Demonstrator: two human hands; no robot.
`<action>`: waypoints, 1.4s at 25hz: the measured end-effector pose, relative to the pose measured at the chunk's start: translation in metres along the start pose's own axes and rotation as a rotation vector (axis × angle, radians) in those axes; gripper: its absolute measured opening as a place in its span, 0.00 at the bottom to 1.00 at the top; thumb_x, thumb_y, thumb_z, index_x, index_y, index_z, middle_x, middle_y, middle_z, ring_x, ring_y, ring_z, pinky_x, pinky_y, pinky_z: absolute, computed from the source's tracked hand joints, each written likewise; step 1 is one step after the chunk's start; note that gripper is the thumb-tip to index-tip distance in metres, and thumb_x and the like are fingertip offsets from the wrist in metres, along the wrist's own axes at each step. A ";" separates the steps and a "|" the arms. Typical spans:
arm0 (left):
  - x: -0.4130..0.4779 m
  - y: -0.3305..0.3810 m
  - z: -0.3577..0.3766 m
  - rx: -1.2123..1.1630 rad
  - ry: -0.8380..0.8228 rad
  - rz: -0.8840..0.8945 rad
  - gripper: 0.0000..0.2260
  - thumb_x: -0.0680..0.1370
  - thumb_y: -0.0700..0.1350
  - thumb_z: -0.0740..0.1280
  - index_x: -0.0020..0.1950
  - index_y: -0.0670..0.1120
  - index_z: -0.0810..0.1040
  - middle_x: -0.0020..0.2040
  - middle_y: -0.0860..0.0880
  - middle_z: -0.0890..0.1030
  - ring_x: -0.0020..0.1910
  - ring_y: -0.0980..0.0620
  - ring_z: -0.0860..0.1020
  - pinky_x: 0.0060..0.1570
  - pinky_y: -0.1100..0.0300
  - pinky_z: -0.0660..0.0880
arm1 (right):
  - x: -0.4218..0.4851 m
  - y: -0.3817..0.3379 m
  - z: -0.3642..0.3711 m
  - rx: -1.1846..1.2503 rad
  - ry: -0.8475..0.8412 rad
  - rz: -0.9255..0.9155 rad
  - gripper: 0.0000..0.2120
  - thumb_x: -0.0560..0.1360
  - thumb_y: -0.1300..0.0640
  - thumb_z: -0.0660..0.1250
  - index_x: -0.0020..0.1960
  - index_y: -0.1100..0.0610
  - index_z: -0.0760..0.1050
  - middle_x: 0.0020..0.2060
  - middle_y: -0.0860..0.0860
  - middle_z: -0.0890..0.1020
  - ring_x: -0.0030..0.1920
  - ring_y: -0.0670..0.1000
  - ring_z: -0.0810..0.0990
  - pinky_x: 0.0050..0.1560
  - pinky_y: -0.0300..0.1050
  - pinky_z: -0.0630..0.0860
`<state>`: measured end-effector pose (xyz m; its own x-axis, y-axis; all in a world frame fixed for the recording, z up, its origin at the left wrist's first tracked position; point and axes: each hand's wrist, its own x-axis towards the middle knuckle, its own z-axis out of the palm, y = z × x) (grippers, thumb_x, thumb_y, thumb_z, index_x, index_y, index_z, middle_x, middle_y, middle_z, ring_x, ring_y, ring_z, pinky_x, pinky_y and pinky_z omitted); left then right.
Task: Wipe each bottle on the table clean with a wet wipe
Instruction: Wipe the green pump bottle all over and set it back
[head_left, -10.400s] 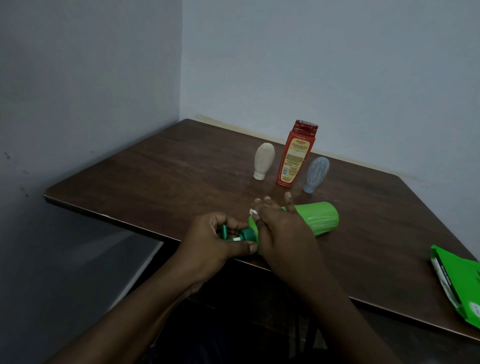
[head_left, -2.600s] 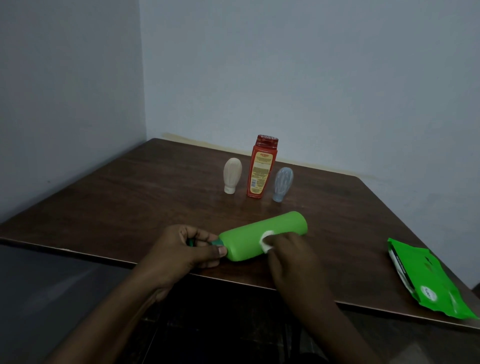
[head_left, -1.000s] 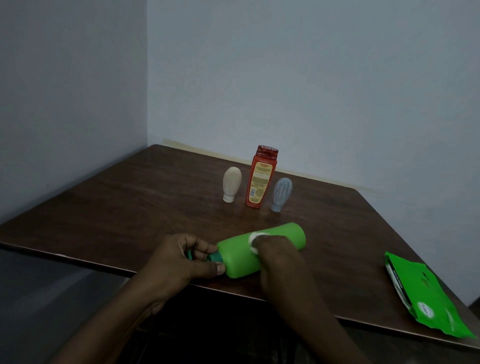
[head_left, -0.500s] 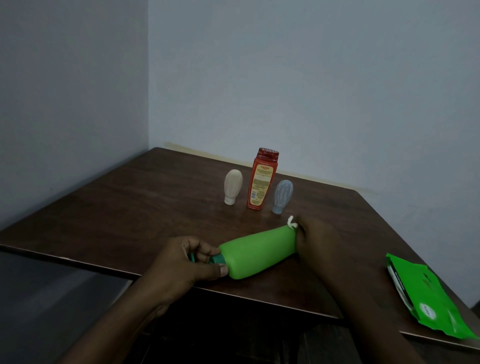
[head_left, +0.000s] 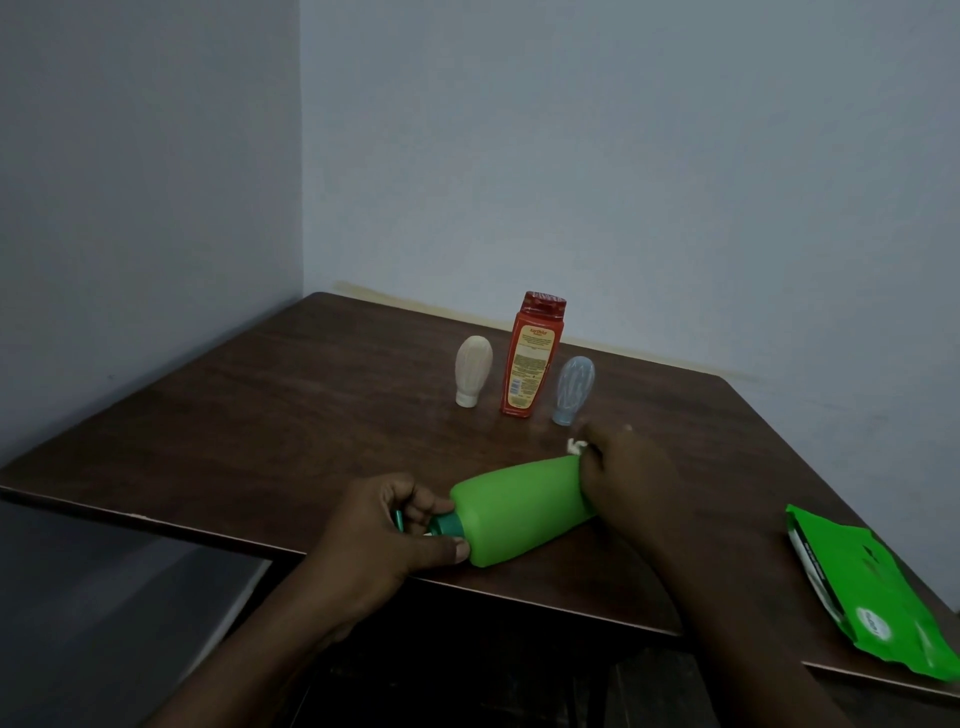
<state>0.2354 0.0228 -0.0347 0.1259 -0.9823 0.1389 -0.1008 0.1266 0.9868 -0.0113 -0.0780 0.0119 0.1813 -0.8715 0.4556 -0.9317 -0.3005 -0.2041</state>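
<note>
A green bottle (head_left: 517, 506) lies on its side near the front edge of the dark wooden table (head_left: 291, 410). My left hand (head_left: 387, 543) grips its dark green cap end. My right hand (head_left: 626, 478) is at the bottle's base, holding a small white wet wipe (head_left: 575, 446) against it; only a bit of the wipe shows above the fingers. Farther back stand a cream bottle (head_left: 471, 376), a red bottle (head_left: 534, 353) and a clear bluish bottle (head_left: 573, 389).
A green wet-wipe pack (head_left: 878, 587) lies at the table's right front edge. Walls close in behind and to the left of the table. The front edge runs just under my left hand.
My right hand slid the wipe along the green bottle from its middle to its base end. My left hand kept its hold on the cap end.
</note>
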 end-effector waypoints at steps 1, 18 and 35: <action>0.000 0.000 0.000 0.001 -0.003 0.002 0.16 0.61 0.31 0.84 0.44 0.39 0.85 0.33 0.50 0.80 0.34 0.53 0.78 0.35 0.64 0.76 | -0.007 -0.012 -0.001 0.029 -0.016 -0.044 0.07 0.75 0.56 0.62 0.47 0.51 0.78 0.41 0.52 0.82 0.42 0.54 0.80 0.39 0.45 0.72; 0.002 0.003 0.000 0.042 -0.011 0.003 0.16 0.62 0.32 0.84 0.45 0.40 0.84 0.36 0.48 0.80 0.35 0.55 0.78 0.35 0.67 0.75 | -0.012 -0.003 -0.003 -0.071 -0.062 -0.007 0.14 0.77 0.56 0.59 0.58 0.51 0.79 0.54 0.52 0.84 0.51 0.53 0.82 0.51 0.47 0.77; 0.001 0.006 -0.004 -0.043 -0.027 -0.090 0.15 0.63 0.30 0.83 0.46 0.39 0.85 0.37 0.44 0.83 0.36 0.54 0.81 0.37 0.64 0.78 | -0.122 -0.063 0.037 -0.052 0.048 -0.585 0.25 0.79 0.60 0.49 0.71 0.65 0.70 0.73 0.60 0.69 0.75 0.58 0.65 0.71 0.56 0.64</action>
<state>0.2384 0.0231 -0.0280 0.1058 -0.9932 0.0479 -0.0474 0.0431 0.9979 0.0367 0.0331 -0.0630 0.6564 -0.5480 0.5185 -0.6956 -0.7056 0.1349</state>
